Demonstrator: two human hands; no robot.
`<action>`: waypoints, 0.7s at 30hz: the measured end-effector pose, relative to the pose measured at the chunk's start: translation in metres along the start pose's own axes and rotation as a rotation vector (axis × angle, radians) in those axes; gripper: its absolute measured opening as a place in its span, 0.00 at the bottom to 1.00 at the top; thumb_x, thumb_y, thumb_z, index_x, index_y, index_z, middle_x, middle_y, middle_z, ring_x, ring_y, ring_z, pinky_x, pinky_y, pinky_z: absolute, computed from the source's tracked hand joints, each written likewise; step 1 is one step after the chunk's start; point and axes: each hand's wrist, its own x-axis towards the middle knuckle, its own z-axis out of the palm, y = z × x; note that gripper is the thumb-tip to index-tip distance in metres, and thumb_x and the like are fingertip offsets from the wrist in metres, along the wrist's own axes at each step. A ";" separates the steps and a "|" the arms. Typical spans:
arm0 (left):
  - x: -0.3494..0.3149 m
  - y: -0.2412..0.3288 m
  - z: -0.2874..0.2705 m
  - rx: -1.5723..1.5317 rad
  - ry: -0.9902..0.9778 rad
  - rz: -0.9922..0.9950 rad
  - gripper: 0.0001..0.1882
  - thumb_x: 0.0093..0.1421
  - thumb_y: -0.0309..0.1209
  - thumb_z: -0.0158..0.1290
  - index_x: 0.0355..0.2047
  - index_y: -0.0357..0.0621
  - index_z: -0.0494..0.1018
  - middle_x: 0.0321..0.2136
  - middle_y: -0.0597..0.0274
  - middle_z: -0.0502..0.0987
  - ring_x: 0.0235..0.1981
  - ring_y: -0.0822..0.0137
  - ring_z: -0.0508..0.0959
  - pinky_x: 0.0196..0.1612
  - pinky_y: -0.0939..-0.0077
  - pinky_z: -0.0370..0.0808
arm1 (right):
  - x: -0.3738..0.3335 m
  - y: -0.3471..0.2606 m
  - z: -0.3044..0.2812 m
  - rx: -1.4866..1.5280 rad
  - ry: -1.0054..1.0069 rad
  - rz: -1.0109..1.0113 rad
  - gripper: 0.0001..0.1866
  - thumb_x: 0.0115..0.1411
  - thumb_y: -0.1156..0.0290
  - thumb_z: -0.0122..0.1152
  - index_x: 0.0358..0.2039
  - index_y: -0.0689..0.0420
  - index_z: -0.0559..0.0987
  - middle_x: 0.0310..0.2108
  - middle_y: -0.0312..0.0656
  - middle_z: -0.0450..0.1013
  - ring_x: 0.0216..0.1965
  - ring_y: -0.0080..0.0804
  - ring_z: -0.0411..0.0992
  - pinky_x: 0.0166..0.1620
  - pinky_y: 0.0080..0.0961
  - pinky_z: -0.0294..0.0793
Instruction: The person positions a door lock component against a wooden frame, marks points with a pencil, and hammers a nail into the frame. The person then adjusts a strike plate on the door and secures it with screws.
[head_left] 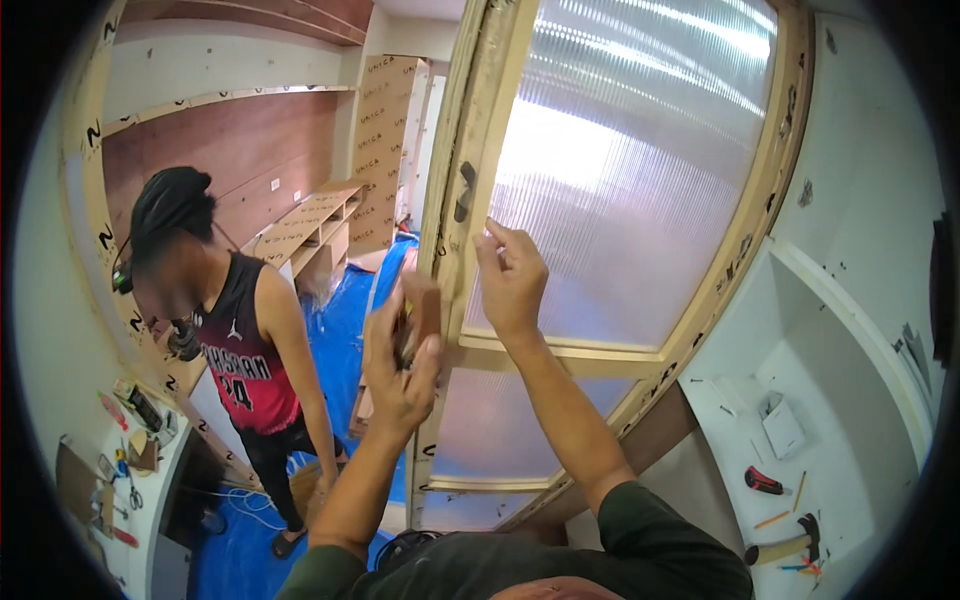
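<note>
A door (455, 300) with a pale wooden frame and a ribbed translucent panel (640, 200) stands in front of me. My left hand (398, 385) is raised beside the door's left edge, its fingers closed round a small brown block (426, 305), blurred by motion. My right hand (515, 285) is up against the frame and panel, fingers curled into a pinch. Whatever that pinch may hold is too small to see. Just above and left of its fingertips is a dark door latch (465, 192).
A person (245, 350) in a sleeveless top stands close on my left. Blue sheeting (335, 330) covers the floor there. On the right shelf (840, 470) lie a hammer (790, 545), a red-and-black tool (765, 481) and pencils. Small tools lie on the left counter (165, 470).
</note>
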 end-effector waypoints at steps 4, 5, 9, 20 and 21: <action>0.061 0.030 0.033 -0.024 -0.010 0.077 0.36 0.65 0.27 0.59 0.71 0.33 0.62 0.57 0.49 0.72 0.59 0.59 0.73 0.65 0.63 0.69 | -0.045 0.023 -0.016 0.024 -0.182 -0.137 0.26 0.66 0.77 0.64 0.65 0.58 0.76 0.50 0.53 0.75 0.38 0.42 0.78 0.39 0.34 0.81; 0.073 0.038 0.041 0.008 -0.017 0.127 0.36 0.64 0.26 0.59 0.71 0.34 0.61 0.56 0.49 0.72 0.58 0.59 0.74 0.64 0.63 0.70 | -0.057 0.024 -0.021 0.004 -0.207 -0.127 0.26 0.66 0.77 0.64 0.65 0.58 0.76 0.51 0.53 0.74 0.39 0.45 0.78 0.40 0.36 0.82; 0.093 0.042 0.070 0.280 0.103 0.232 0.35 0.59 0.27 0.64 0.67 0.36 0.68 0.50 0.46 0.73 0.49 0.53 0.77 0.53 0.59 0.77 | -0.102 0.047 -0.029 -0.062 -0.287 -0.203 0.29 0.64 0.74 0.66 0.66 0.63 0.74 0.53 0.56 0.74 0.43 0.57 0.79 0.46 0.48 0.82; 0.078 0.005 0.099 0.492 0.172 0.388 0.36 0.58 0.23 0.65 0.67 0.41 0.69 0.52 0.46 0.72 0.52 0.51 0.76 0.55 0.61 0.77 | -0.122 0.059 -0.019 -0.185 -0.386 -0.167 0.35 0.63 0.70 0.66 0.70 0.59 0.67 0.56 0.49 0.71 0.41 0.55 0.77 0.44 0.51 0.78; 0.076 0.011 0.098 0.493 0.184 0.422 0.36 0.58 0.22 0.65 0.67 0.39 0.69 0.53 0.46 0.72 0.52 0.51 0.76 0.56 0.61 0.77 | -0.123 0.059 -0.019 -0.226 -0.420 -0.140 0.36 0.63 0.71 0.66 0.71 0.59 0.66 0.57 0.49 0.70 0.42 0.54 0.77 0.44 0.50 0.78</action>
